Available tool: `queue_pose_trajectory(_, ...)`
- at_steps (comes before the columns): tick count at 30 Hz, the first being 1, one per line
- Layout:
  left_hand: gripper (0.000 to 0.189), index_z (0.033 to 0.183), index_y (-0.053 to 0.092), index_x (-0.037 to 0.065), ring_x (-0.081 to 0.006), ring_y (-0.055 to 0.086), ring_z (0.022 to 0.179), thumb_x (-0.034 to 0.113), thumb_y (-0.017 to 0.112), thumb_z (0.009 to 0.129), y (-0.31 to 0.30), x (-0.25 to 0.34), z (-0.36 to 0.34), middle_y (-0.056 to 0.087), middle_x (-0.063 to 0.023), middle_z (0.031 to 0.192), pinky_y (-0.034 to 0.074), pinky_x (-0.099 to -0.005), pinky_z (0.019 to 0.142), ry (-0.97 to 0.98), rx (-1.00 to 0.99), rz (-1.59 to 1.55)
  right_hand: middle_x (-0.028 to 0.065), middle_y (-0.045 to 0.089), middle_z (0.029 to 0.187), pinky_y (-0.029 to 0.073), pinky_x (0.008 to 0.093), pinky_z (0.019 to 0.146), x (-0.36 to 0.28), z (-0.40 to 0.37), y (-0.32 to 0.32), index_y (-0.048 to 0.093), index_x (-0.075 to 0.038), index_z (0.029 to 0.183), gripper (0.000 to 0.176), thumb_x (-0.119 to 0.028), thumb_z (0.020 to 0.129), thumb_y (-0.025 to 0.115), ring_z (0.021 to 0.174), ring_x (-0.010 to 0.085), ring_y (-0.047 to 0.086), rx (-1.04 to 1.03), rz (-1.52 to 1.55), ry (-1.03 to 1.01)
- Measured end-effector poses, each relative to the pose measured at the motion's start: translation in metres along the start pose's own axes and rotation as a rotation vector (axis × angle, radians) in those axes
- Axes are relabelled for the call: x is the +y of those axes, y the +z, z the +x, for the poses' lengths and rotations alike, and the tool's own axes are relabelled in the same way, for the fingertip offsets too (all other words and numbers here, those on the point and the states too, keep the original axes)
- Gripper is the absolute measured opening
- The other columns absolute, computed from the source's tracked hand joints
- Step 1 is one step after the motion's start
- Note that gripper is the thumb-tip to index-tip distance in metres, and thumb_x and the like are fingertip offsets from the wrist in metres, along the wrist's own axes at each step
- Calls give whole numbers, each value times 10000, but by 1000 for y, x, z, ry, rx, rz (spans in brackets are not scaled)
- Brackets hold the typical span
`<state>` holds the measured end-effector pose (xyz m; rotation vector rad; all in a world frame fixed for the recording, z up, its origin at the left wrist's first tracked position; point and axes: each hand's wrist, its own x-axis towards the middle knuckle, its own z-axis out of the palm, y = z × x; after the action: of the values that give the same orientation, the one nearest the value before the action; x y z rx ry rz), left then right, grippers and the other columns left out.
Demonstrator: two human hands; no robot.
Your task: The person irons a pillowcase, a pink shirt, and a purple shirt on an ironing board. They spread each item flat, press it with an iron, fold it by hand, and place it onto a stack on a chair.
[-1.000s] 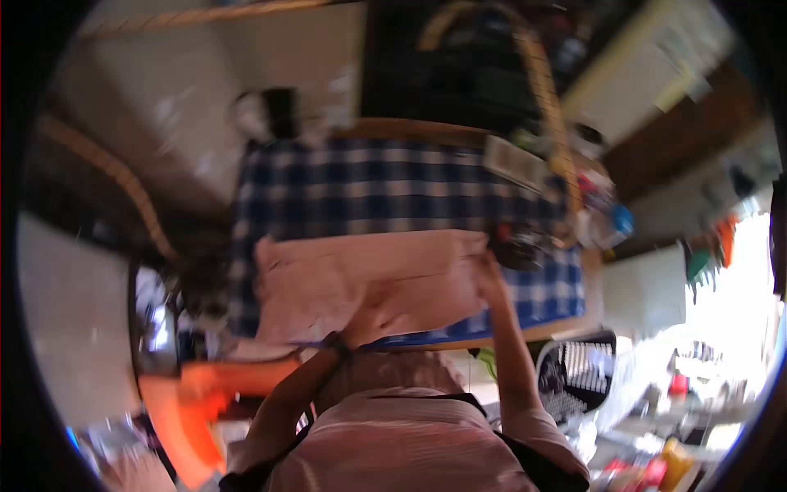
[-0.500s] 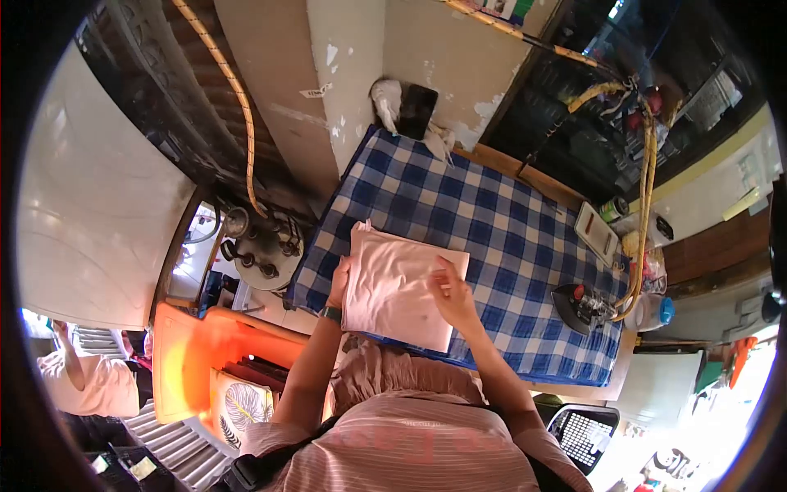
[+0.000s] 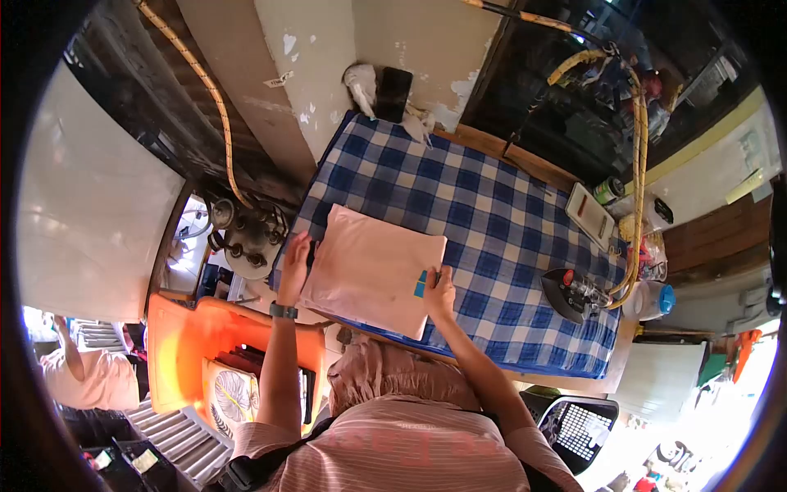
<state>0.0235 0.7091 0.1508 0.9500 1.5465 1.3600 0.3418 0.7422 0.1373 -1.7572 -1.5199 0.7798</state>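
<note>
A folded pink garment (image 3: pixel 373 266) lies nearly flat on the blue-and-white checked cloth (image 3: pixel 475 205). My left hand (image 3: pixel 294 266) is open beside its left edge, fingers stretched forward, with a dark strip between the hand and the fabric. At the right edge, my right hand (image 3: pixel 441 293) has its fingers curled closed on the garment's side, next to a small bright blue patch (image 3: pixel 420 284). A dark band circles my left wrist.
A steam iron (image 3: pixel 567 297) stands on the right of the cloth, its yellow cord rising. Behind it are a white tray (image 3: pixel 592 215), a can and a blue-lidded container (image 3: pixel 658 301). An orange bin (image 3: pixel 176 361) stands left, beside a metal tank (image 3: pixel 250 246). Another person is far left.
The garment's top has gone from wrinkled to smooth. My right hand has moved from above it to its right edge, where a blue patch now shows. My left hand's fingers have spread forward.
</note>
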Motion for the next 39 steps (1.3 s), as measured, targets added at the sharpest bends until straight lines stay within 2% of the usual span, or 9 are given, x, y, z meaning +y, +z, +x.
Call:
queue_pose_trajectory(6,288,1199,554,37,-120,545,953,158,584,939,96,31,-59,585,-48,1102,445,-248,789,179,57,103,236,606,827,480,497,567,21,2,-150,456,-63,1097,253,-213,921,558,714,451,609,-93,-167,-109)
queue_pose_trajectory(12,78,901,611,73,-119,567,897,101,538,904,112,225,-205,587,-8,865,456,-244,741,476,-335,-611,159,565,1052,395,452,910,51,62,-356,498,-36,1271,690,-329,709,772,992,368,498,125,-983,-512)
queue_pose_trajectory(14,297,1109,556,24,-249,545,1035,187,366,950,95,305,-224,539,-140,1145,446,-403,912,1252,-1902,-371,173,571,1067,408,438,907,88,102,-399,532,-34,1227,650,-327,700,776,1015,368,510,-218,-914,-450)
queue_pose_trajectory(15,324,1160,542,35,-241,509,1106,194,344,958,103,313,-267,540,-120,1169,427,-412,929,1488,-1699,-443,186,577,1081,421,425,904,99,119,-409,567,-33,1183,611,-325,691,780,1039,369,522,-543,-850,-357)
queue_pose_trajectory(19,317,1141,538,-35,-248,545,1012,104,372,909,121,334,-353,547,-153,1126,453,-416,890,2051,-1115,-211,204,612,1019,469,402,843,106,144,-402,602,-24,1103,519,-258,669,764,986,379,577,-690,-835,-555)
queue_pose_trajectory(26,168,924,599,-59,-200,564,814,55,588,801,161,328,-423,600,-91,843,478,-342,809,2427,-238,114,146,654,784,518,388,644,151,149,-389,505,-6,1190,574,-93,644,659,658,294,639,-628,-222,-562)
queue_pose_trajectory(31,127,886,605,-36,-184,574,801,-40,571,763,173,336,-406,615,-79,857,469,-323,743,2474,-114,89,110,610,674,483,302,474,133,151,-388,504,8,1165,482,-23,699,626,504,164,575,-916,-57,234)
queue_pose_trajectory(36,134,892,611,-23,-183,575,799,-46,552,773,158,351,-384,616,-81,866,470,-327,734,2342,-291,-20,74,579,611,456,301,406,127,122,-367,573,4,906,192,-64,742,646,434,155,539,-636,-135,247)
queue_pose_trajectory(39,142,896,614,-16,-183,576,797,-49,541,779,150,355,-356,617,-83,871,470,-328,728,2259,-421,-137,70,607,652,461,282,438,75,77,-338,573,20,1025,354,-90,704,674,463,109,552,-519,-183,203)
